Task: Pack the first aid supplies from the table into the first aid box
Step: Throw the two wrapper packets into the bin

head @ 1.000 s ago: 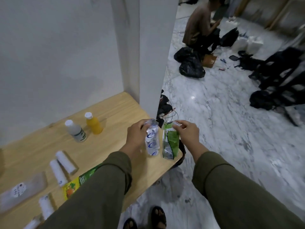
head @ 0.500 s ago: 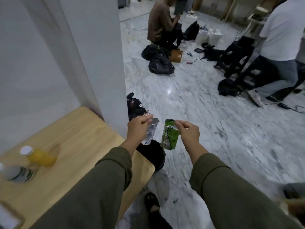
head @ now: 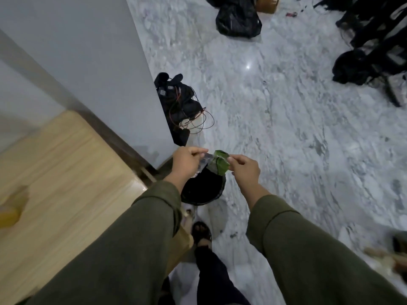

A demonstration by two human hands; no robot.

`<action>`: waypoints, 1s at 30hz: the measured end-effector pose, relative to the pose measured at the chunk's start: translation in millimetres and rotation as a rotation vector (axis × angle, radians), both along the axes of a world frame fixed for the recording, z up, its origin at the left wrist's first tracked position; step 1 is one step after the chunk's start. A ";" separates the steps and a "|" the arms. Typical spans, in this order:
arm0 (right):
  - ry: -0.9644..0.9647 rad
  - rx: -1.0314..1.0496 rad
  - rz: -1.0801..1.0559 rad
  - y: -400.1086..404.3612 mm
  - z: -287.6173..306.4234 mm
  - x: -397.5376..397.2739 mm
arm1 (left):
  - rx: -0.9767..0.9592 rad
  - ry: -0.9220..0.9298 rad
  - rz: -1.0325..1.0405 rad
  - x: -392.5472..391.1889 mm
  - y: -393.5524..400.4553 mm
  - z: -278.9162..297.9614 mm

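Head cam, looking down past my olive sleeves. My left hand (head: 186,161) is pinched shut, thumb & fingers together on top edge of a clear wrapper (head: 203,161); the wrapper hangs down from that grip, print on it too blurred to read. My right hand (head: 243,167) is likewise closed, thumb vs forefinger, clamped on top corner of a green packet (head: 219,165) that dangles below. Both hands are level w/ each other, close but apart; the two packets hang side by side between them, nearly touching, can't tell if edges meet. Both sit over the open mouth of a black bin (head: 202,188) on the marble floor (head: 297,128), just beside the worktop (head: 66,172) corner. Neither packet is over the worktop; they're held clear of its edge, above the bin. Blurred yellow thing (head: 8,215) lies at far left on the worktop, can't say what. Tangle of black gear w/ red wires (head: 178,102) lies on the floor by the white pillar (head: 99,62). My sandalled foot (head: 201,232) shows below the bin.
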State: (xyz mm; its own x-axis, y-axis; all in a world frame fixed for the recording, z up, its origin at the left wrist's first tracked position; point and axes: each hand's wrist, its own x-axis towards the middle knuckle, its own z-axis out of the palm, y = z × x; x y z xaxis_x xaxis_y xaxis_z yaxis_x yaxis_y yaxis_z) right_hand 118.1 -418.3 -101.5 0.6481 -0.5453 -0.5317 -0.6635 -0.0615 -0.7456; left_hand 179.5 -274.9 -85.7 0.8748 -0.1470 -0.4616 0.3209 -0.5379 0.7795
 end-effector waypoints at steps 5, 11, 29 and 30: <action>0.082 0.068 0.075 0.2 -32.1 12.5 | 0.108 0.114 -0.062 10.2 -1.9 -34.7; 0.164 0.023 0.276 1.5 -33.2 16.9 | 0.324 0.168 -0.278 16.4 10.2 -50.1; 0.187 -0.589 0.483 55.4 100.6 -29.6 | 0.471 -0.163 -0.439 -21.8 66.6 96.1; 0.171 -0.603 0.469 62.8 110.2 -38.5 | 0.475 -0.193 -0.446 -29.5 74.4 107.7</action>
State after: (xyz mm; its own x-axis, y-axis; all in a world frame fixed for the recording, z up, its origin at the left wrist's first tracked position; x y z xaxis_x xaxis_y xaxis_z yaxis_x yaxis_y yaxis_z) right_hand 79.6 -355.4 8.7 0.8181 -0.4613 -0.3434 -0.5706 -0.7258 -0.3842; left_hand 150.0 -200.6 22.0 0.8505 -0.3332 -0.4070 -0.1326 -0.8846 0.4472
